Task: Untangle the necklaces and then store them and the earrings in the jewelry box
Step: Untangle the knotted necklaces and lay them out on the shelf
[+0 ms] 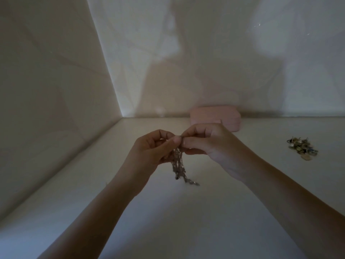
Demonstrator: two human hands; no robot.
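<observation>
Necklaces (178,165): tangled bunch, top pinched between both hands' fingertips, the rest hanging below them, well in front of the jewelry box (214,118).
Left hand (153,148): curled, pinching the necklaces.
Right hand (207,143): curled, pinching the necklaces.
Earrings (302,149): heaped right of the box.

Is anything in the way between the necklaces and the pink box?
Nothing lies on the table between the necklaces and the jewelry box. The box looks closed, though, and the left hand and right hand both pinch the tangle.
</observation>
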